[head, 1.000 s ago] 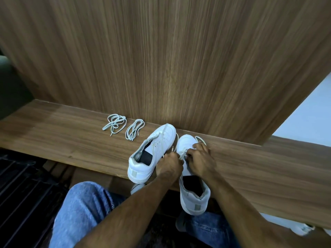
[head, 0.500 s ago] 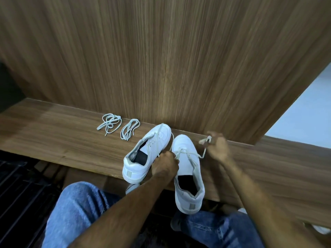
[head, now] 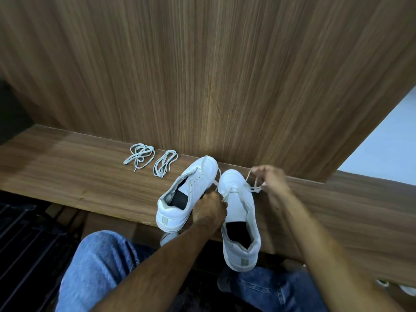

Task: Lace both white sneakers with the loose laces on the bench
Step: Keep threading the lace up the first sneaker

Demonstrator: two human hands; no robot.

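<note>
Two white sneakers stand on the wooden bench [head: 67, 176], toes to the wall. The left sneaker [head: 191, 190] tilts toward the left. In the right sneaker [head: 236, 210] a white lace [head: 252, 188] runs through the eyelets near the toe. My left hand [head: 209, 208] sits between the shoes and pinches one end of that lace. My right hand [head: 270, 179] holds the other end, drawn out to the right of the toe. Two loose bundled laces lie further left: one bundle [head: 139, 155] and another [head: 164, 163] beside it.
A wood-panelled wall [head: 202, 75] rises right behind the shoes. My knees in blue jeans [head: 99, 266] are below the bench edge. Another white shoe [head: 405, 289] shows partly at the lower right. Dark slatted flooring [head: 22, 244] lies at the lower left.
My right hand left the sneaker's tongue area and pulled the lace end out to the right. My left hand stayed between the shoes on the other end.
</note>
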